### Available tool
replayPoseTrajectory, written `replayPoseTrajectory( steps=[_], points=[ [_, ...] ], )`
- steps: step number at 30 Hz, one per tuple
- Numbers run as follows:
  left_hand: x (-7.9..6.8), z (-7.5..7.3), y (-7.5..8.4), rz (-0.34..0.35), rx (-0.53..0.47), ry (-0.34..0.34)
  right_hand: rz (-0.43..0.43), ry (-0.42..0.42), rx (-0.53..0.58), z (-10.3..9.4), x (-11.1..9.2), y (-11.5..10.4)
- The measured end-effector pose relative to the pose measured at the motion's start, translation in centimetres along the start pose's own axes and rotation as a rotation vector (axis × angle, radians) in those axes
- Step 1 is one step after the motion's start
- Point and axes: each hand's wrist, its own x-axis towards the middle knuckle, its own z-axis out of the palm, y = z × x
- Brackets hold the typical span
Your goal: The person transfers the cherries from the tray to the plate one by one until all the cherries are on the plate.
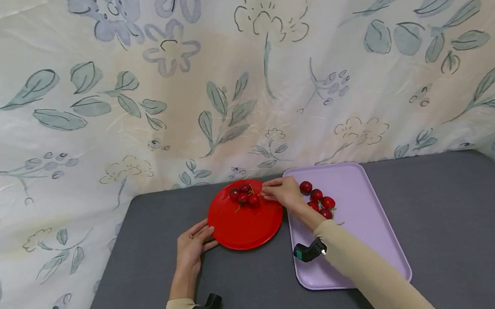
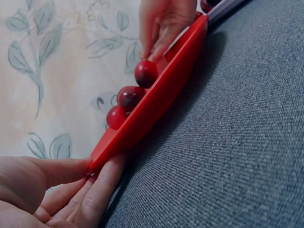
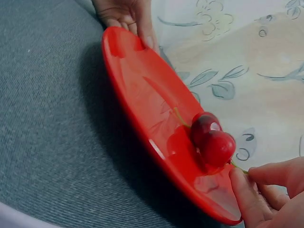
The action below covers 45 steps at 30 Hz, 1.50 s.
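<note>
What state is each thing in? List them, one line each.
Round red plastic plate: flat on the grey table, holding a few cherries.
Dark red cherries on the plate: clustered at its far edge.
Rectangular lilac plastic tray: flat, four cherries left on it.
Left hand: touching the plate's rim.
Right hand: pinching a cherry stem over the plate.

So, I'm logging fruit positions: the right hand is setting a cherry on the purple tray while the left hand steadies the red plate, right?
Not quite. The right hand is setting its cherry on the red plate, not on the purple tray, as the head view shows. The left hand does steady the red plate.
</note>
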Motion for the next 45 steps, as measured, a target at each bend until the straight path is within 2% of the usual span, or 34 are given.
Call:
replayPoseTrajectory(
  steps=[8, 15, 30, 39, 45],
  points=[
    [0.1, 0.2, 0.0, 0.001, 0.002, -0.007, -0.033, 0.062, -0.021, 0.6, 0.7, 0.6],
    [0.1, 0.2, 0.0, 0.004, 0.007, -0.011, -0.056, 0.094, -0.087, 0.9, 0.7, 0.4],
    [-0.1, 0.0, 0.3, -0.014, -0.002, -0.013, -0.051, 0.077, -0.117, 1.0, 0.2, -0.6],
    [-0.1, -0.1, 0.5, 0.002, 0.001, -0.018, -0.075, 0.004, -0.077, -1.0, -0.7, -2.4],
    [0.2, -0.1, 0.8, -0.006, 0.013, -0.02, -0.099, -0.041, -0.132, -3.0, -0.9, -3.3]
  ],
)
